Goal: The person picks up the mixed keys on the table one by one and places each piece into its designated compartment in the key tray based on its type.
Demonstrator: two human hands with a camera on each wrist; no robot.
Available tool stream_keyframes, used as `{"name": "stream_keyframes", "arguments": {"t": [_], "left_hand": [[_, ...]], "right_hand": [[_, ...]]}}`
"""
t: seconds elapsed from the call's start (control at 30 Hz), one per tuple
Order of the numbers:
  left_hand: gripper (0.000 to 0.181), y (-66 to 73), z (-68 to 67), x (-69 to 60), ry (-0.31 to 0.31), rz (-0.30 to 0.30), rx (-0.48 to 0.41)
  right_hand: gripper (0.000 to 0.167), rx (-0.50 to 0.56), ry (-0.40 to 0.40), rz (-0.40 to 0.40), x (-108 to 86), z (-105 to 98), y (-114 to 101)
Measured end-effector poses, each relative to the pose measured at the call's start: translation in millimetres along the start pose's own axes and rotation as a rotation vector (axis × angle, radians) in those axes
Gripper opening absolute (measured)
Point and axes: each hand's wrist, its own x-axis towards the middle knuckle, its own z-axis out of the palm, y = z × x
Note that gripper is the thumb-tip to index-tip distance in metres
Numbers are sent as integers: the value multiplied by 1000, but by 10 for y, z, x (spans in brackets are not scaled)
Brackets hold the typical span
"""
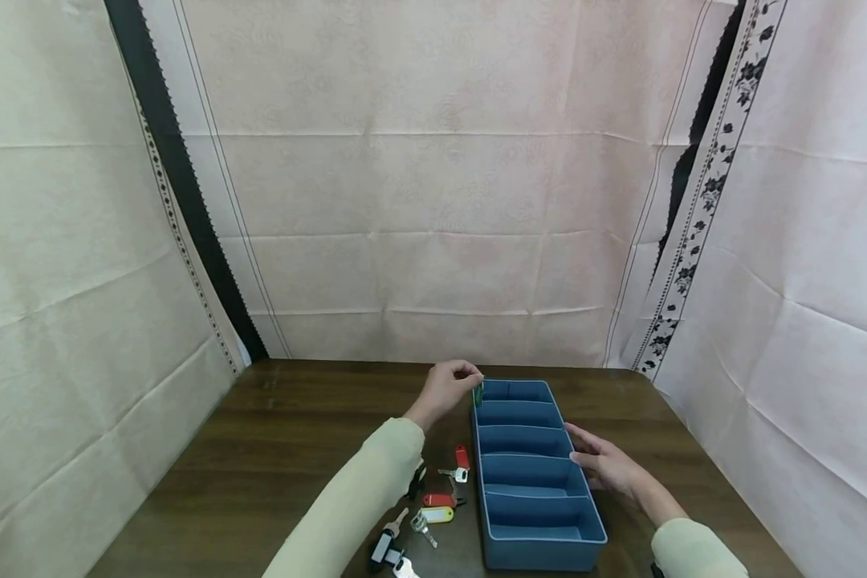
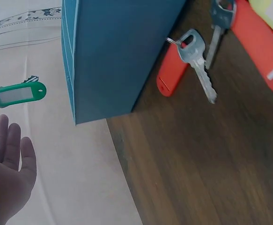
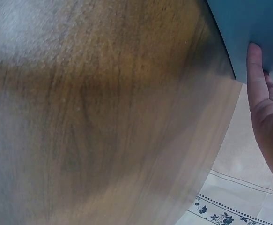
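Observation:
My left hand (image 1: 444,392) pinches a key tag by its ring above the far left corner of the blue divided box (image 1: 538,554). In the left wrist view the green key tag (image 2: 19,94) hangs beside the box, a key partly hidden behind it; the pinching fingertips are out of that view. My right hand (image 1: 607,464) touches the box's right side. Its fingers (image 3: 254,70) lie fairly straight along the outer wall in the right wrist view. The compartments that show in the head view hold no visible keys.
Left of the box lie several tagged keys: one with a red tag (image 1: 462,457), another red tag (image 1: 439,500), a yellow tag (image 1: 437,514) and black-tagged keys (image 1: 383,546). The brown wooden table (image 1: 246,482) is enclosed by pale cloth (image 1: 433,185) at the back and sides.

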Motion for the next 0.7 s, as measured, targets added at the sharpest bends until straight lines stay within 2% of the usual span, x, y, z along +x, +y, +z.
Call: {"name": "stream_keyframes", "arguments": {"t": [0.3, 0.7], "left_hand": [[13, 74, 131, 46, -31, -27, -40], [12, 106, 299, 100, -42, -26, -30]], "right_hand": [[61, -13, 8, -14, -8, 18, -16], [62, -2, -4, -21, -29, 11, -8]]}}
